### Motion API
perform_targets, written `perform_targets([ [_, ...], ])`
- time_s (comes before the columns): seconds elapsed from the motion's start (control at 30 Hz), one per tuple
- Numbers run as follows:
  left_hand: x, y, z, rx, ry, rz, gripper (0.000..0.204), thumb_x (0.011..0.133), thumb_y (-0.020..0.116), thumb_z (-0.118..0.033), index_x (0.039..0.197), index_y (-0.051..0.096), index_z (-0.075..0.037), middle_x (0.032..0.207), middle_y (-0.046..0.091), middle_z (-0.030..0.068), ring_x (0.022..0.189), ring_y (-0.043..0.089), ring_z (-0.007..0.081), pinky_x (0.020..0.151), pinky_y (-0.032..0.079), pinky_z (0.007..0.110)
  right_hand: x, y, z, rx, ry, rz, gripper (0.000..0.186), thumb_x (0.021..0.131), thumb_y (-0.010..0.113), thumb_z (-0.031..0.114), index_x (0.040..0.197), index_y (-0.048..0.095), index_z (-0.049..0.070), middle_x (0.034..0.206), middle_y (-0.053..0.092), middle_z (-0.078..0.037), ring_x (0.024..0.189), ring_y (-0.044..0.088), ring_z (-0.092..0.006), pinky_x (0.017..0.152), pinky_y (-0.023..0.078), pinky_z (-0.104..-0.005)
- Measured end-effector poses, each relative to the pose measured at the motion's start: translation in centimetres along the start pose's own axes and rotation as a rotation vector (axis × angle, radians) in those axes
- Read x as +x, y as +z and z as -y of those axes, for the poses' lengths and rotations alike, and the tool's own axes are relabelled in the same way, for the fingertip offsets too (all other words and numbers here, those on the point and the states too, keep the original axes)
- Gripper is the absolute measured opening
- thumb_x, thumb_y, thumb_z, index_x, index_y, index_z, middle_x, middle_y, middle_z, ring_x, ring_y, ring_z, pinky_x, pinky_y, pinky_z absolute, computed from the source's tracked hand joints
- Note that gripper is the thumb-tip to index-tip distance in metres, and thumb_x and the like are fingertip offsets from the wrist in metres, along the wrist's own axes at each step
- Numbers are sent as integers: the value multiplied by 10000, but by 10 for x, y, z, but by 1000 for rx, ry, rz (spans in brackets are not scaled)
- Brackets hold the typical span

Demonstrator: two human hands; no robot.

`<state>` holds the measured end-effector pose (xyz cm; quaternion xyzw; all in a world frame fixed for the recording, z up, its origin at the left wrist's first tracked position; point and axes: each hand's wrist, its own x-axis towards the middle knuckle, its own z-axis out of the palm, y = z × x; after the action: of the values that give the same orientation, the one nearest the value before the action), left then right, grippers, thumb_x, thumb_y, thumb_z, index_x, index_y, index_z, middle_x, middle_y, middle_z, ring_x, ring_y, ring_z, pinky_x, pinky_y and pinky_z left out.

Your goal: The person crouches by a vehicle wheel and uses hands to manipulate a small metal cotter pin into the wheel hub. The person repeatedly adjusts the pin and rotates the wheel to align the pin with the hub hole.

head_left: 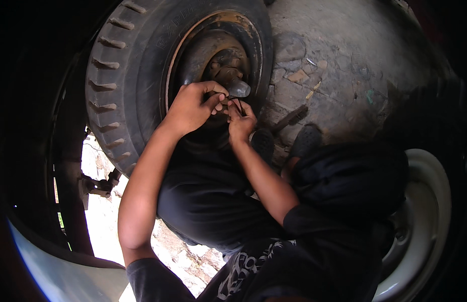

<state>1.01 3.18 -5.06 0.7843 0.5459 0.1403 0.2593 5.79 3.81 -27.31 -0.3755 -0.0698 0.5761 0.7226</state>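
A large black tyre (pixel 143 65) with heavy tread lugs stands at the upper left, on a rusty rim (pixel 213 44). From the hub at its centre sticks out a grey rounded end piece (pixel 240 89). My left hand (pixel 195 104) reaches in from the left, its thumb and fingers pinched together just below that piece; what they hold is too small to make out. Close beside it my right hand (pixel 241 121) pinches a thin dark wire-like piece (pixel 240 105). The two hands' fingertips nearly touch. Shadow hides the lower hub.
A dark brush-like tool (pixel 292 119) lies on the rough floor right of the wheel, near my shoes (pixel 306 138). Stone bits (pixel 298 75) are scattered farther off. A pale wheel rim (pixel 427 221) stands at the lower right, and a light-coloured body panel (pixel 67 277) at the lower left.
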Motion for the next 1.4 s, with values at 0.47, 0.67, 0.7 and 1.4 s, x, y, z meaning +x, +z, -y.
perform_targets([
  [0.47,-4,-3,-7,85,-70,5,130,1061,698,-93,1099,795,-14,767,721,69,694,676,106,702,560,312,0,1,-9,-2,-111,15,219,1010,820,97,1159,711,-19,1066,796,-85,803,752,-131,654,551,-255],
  [0.67,-5,-2,-10,78,-75,13,133,1067,700,-99,1109,790,-11,777,721,70,690,669,109,706,560,310,-4,3,-6,24,-14,-31,219,1012,805,81,1180,705,-18,1112,799,-88,811,744,-134,658,547,-263],
  [0.7,-4,-3,-9,76,-80,18,134,1068,699,-99,1112,790,-10,780,722,70,692,670,109,708,561,309,-6,6,-4,22,8,-28,229,1012,804,76,1192,700,-18,1111,797,-86,816,741,-135,661,545,-264],
  [1.4,-3,-6,-10,56,-89,1,173,1079,703,-135,1148,799,-10,793,740,67,720,675,107,734,563,310,-5,15,8,520,510,-92,117,1066,756,120,1171,707,124,1060,744,26,923,713,-88,833,607,-209],
])
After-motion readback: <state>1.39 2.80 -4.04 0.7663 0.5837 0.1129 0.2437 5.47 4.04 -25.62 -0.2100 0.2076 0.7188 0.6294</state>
